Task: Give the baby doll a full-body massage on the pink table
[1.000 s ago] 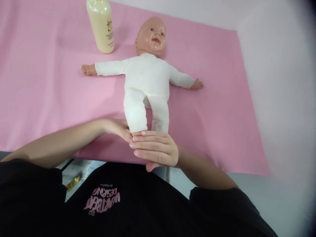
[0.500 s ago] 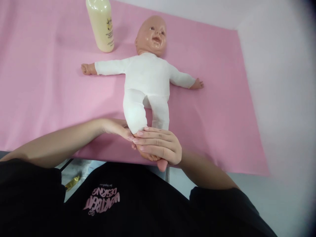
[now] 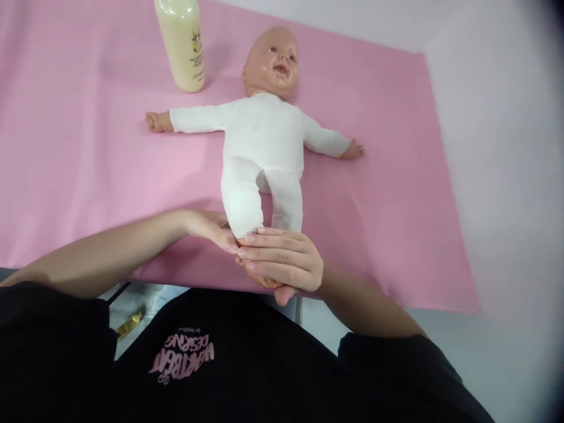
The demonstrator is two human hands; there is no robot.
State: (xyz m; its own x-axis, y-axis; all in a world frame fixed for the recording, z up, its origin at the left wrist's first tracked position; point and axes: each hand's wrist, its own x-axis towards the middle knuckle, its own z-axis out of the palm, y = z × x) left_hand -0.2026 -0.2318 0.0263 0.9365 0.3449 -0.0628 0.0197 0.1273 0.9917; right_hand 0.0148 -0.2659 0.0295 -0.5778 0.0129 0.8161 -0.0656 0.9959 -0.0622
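A baby doll in a white suit lies on its back on a pink mat, arms spread, head pointing away from me. My right hand is wrapped over the doll's foot at the mat's near edge, fingers pointing left. My left hand reaches in from the left and holds the same leg at the ankle, partly hidden behind my right fingers. The foot itself is almost fully covered.
A cream-coloured lotion bottle stands upright on the mat, left of the doll's head. The mat lies on a pale table. Below the table edge, a small gold object lies on the floor by my black shirt.
My right hand has slid slightly up and to the right over the doll's foot and closed more tightly. The doll and bottle stay in place.
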